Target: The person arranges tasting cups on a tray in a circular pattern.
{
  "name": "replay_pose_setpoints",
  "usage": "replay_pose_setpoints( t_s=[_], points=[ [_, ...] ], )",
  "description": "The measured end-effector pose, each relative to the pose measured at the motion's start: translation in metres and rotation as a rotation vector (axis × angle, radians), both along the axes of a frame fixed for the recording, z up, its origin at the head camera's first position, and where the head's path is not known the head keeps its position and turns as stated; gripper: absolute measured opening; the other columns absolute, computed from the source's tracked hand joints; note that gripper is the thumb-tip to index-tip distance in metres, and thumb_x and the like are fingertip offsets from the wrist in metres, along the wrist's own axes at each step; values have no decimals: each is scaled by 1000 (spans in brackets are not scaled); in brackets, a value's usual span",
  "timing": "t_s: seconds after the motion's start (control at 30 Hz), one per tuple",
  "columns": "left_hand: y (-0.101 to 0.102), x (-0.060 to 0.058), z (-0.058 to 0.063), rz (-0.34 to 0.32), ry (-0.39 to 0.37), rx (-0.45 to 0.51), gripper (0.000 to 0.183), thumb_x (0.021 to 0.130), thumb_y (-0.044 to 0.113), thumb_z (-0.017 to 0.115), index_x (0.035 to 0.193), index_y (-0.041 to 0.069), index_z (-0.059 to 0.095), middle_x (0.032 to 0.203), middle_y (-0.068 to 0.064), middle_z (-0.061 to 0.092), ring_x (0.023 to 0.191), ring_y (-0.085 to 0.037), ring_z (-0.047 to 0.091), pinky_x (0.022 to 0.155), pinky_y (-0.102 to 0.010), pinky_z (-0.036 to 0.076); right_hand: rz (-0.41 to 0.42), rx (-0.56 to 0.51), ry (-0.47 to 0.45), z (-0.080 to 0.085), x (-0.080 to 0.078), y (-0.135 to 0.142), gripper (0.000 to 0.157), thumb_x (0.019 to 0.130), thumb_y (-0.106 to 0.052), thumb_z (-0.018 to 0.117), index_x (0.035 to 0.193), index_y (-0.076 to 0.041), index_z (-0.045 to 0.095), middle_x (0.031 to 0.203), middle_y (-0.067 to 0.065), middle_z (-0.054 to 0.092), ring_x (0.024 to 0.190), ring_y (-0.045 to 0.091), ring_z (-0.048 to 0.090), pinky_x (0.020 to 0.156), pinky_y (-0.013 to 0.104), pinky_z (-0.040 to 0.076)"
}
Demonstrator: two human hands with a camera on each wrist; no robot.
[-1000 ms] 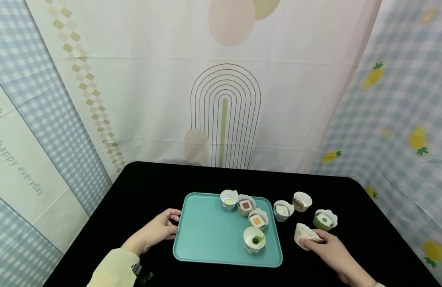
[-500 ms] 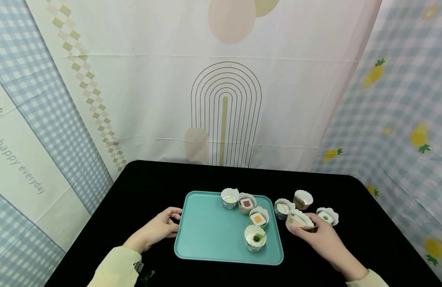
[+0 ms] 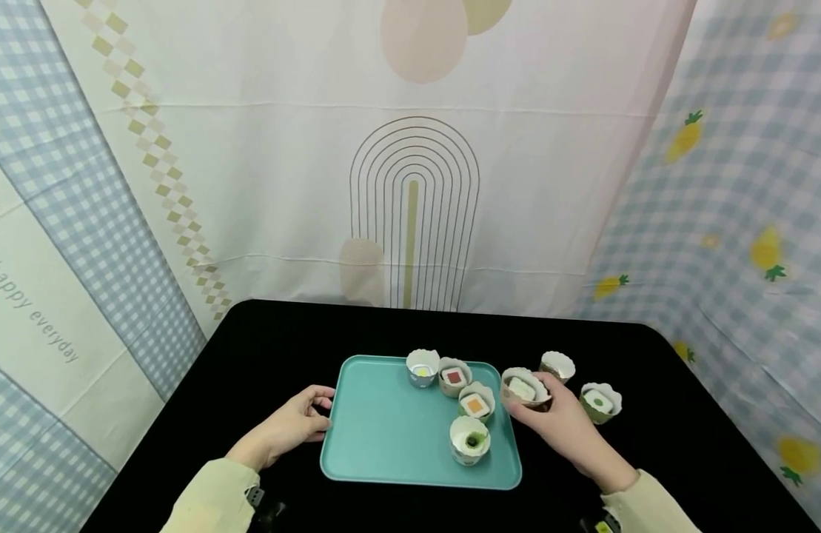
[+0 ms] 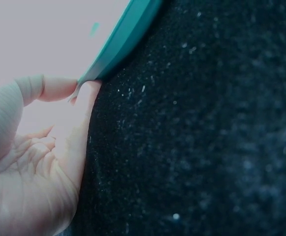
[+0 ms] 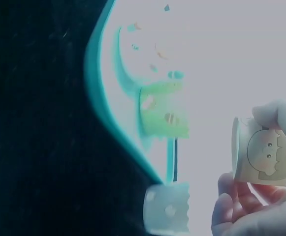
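Observation:
A paper baking cup (image 3: 520,388) with a whitish piece inside is gripped by my right hand (image 3: 562,423), just off the tray's right edge. A cartoon face printed on the held baking cup (image 5: 265,155) shows in the right wrist view. My left hand (image 3: 286,424) pinches the left rim of the teal tray (image 3: 383,437) between thumb and finger; the left wrist view shows the tray's edge (image 4: 114,49) there. Along the tray's right side stand several baking cups: one with yellow (image 3: 422,369), one with red (image 3: 454,377), one with orange (image 3: 477,402), one with green (image 3: 469,440).
On the black table (image 3: 283,340), right of the tray, a brown baking cup (image 3: 558,364) stands partly behind the right hand, and a green baking cup (image 3: 600,403) farther right. A greyish baking cup (image 5: 167,209) shows outside the tray in the right wrist view.
My right hand has carried its baking cup left and farther back, from the table's right part to the tray's right edge, now covering the greyish cup. The left hand stays on the rim.

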State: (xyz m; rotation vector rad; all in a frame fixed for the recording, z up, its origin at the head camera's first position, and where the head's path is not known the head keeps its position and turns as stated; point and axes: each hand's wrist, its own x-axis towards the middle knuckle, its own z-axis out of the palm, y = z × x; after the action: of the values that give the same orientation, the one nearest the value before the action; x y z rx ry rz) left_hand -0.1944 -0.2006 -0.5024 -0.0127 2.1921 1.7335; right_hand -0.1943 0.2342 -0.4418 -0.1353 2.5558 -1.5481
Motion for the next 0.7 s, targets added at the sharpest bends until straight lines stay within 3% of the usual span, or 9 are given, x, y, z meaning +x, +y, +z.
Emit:
replay_pose_setpoints(
  t_s=[0.37, 0.7],
  points=[
    [-2, 1, -1, 5, -1, 5, 52, 88, 1, 62, 137, 4, 44, 121, -16, 45, 91, -26, 55, 80, -41, 56, 66, 69, 81, -2, -3, -47, 56, 82, -35, 78, 127, -16, 51, 116, 6, 56, 97, 20, 59, 77, 36, 52],
    [-1, -1, -1, 6, -6, 7, 53, 87, 1, 62, 137, 4, 44, 120, -16, 45, 90, -27, 54, 80, -42, 55, 184, 99, 192, -6, -3, -80, 52, 83, -29, 77, 127, -17, 51, 117, 0, 53, 104, 16, 56, 86, 37, 50]
  ],
)
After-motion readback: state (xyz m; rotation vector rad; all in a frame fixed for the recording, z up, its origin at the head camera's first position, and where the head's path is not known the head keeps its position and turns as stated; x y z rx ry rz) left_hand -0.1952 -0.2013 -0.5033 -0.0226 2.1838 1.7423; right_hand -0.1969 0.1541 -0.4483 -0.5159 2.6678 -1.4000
